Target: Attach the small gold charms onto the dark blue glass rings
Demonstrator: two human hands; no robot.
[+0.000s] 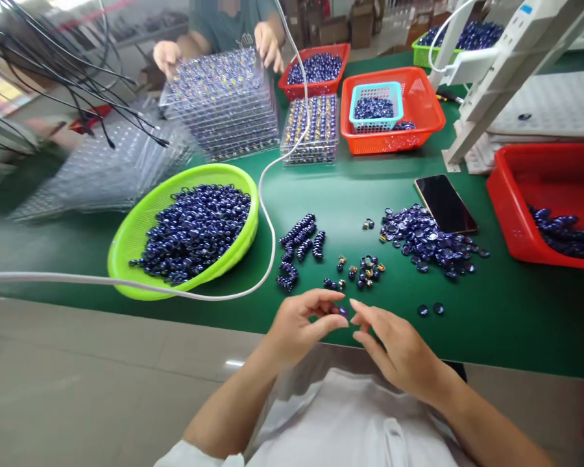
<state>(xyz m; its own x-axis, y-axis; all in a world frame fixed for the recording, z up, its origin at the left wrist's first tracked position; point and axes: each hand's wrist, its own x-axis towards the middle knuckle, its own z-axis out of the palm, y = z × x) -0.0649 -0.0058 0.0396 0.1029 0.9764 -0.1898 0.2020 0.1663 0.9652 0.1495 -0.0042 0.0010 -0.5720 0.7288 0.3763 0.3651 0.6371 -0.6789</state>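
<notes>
My left hand (299, 324) is curled at the near edge of the green table (350, 194), pinching a small dark blue glass bead (342, 312) between thumb and fingers. My right hand (392, 344) sits just to its right, fingers bent toward the same bead, fingertips almost touching it. Just beyond my hands lie short stacked rows of blue beads (299, 240), a small cluster of beads with gold parts (365, 269), and a loose pile of blue beads (425, 240). Two single beads (431, 309) lie to the right of my right hand.
A lime green basket (141, 227) full of blue beads sits at left, with a white cable (267, 214) looping over it. A black phone (445, 203), red baskets (516, 194) and clear stacked trays (224, 104) stand beyond. Another person's hands (267, 45) hold the trays opposite.
</notes>
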